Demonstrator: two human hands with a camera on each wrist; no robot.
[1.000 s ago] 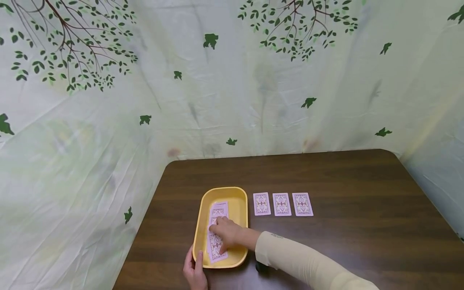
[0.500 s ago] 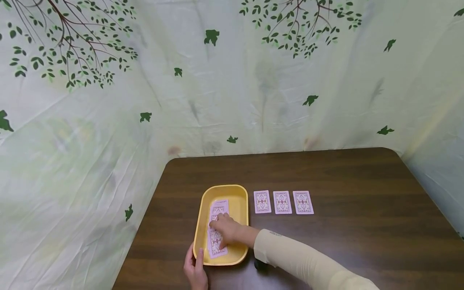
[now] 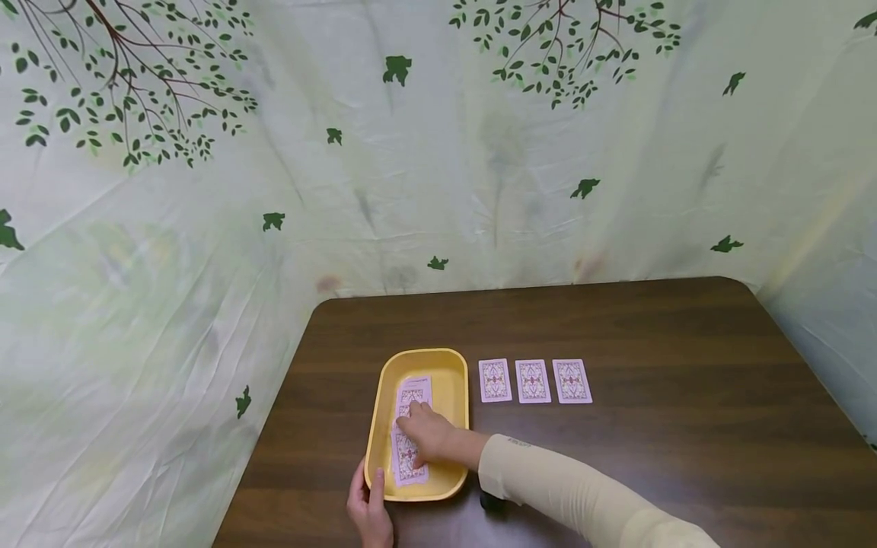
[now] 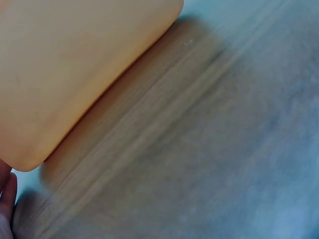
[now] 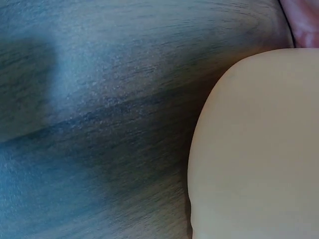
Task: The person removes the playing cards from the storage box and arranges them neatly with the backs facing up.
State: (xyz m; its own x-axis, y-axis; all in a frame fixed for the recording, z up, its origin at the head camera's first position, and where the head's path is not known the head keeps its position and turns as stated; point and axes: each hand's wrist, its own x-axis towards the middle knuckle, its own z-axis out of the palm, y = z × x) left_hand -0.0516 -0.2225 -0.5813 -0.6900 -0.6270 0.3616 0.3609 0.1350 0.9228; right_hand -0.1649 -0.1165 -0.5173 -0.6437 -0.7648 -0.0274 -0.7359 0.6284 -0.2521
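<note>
A yellow tray (image 3: 457,380) stands on the wooden table with purple-backed playing cards (image 3: 413,388) overlapping inside it. My left hand (image 3: 370,514) grips the tray's near left corner, thumb over the rim. Reaching in from the right, my right hand (image 3: 435,438) holds a lower playing card (image 3: 409,476) between thumb and fingers. That hand covers the middle of the cards, so the fingertips' contact is partly hidden. In the left wrist view the tray (image 4: 84,64) looks orange, with fingers (image 4: 7,194) at its corner. A smooth beige surface (image 5: 254,144) fills the right wrist view's right side.
To the right of the tray, three face-down cards lie in a row: the first (image 3: 495,380), the second (image 3: 533,380) and the third (image 3: 572,380). A dark object (image 3: 492,504) shows under the right sleeve (image 3: 548,472). Behind the table (image 3: 651,441) hangs a leaf-patterned curtain (image 3: 479,190).
The lower card and my right thumb have shifted slightly toward the tray's far end. My left hand and the three cards in the row keep their places; the head view tilts a little.
</note>
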